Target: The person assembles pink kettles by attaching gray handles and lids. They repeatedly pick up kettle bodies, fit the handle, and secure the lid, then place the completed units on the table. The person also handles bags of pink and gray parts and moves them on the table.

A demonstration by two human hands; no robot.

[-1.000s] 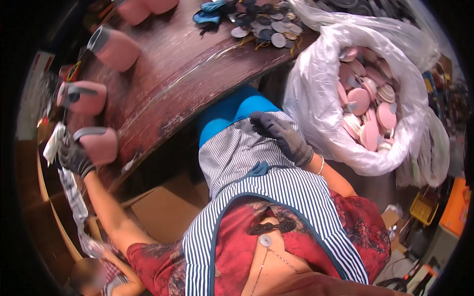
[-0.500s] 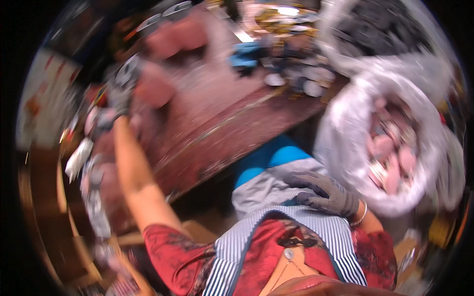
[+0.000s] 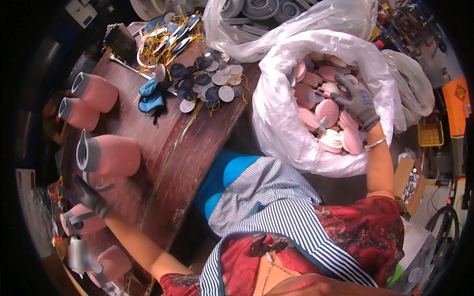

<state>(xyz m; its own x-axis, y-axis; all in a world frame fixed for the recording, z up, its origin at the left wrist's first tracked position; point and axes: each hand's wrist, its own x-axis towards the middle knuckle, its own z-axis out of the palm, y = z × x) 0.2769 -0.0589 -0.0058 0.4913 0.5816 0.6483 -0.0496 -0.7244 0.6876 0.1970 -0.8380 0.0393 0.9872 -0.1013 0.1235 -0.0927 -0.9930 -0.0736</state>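
Note:
My left hand (image 3: 93, 198), in a dark grey glove, is at the left of the table with its fingers stretched out and apart. It is beside the grey handle of a pink jug (image 3: 116, 155) with a grey rim; a second pink jug (image 3: 86, 220) lies just below the hand. My right hand (image 3: 359, 102), gloved too, reaches into a white plastic bag (image 3: 276, 133) at the right. Its fingers are spread over a heap of round pink lids (image 3: 327, 112), some with grey tabs. Whether the fingertips press on a lid is hard to see.
Two more pink jugs (image 3: 101, 92) stand at the far left of the red-brown table (image 3: 173, 143). Grey and white discs (image 3: 217, 81) with yellow strings lie at its back, near a blue cloth item (image 3: 150, 98). A clear bag (image 3: 291, 29) of grey rings is behind the white bag.
The view has turned to the right and sharpened. My right hand has gone from my lap into the bag of lids. My left hand now lies lower, beside the jug's handle.

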